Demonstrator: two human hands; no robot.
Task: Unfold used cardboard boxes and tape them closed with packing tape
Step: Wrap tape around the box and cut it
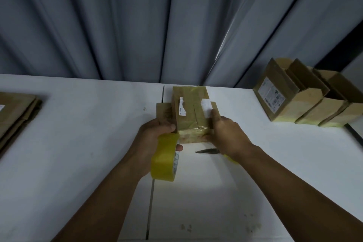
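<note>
The left arm [102, 198] and right arm [294, 186] are bare. The left hand [155, 135] and right hand [227, 133] are bare too.

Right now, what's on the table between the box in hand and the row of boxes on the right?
Nothing; the head view shows bare white table between the held box and the row of boxes.

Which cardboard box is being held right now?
The small box in the middle, between the left hand and right hand; the three boxes at right stand untouched, the stack at left lies flat.
</note>
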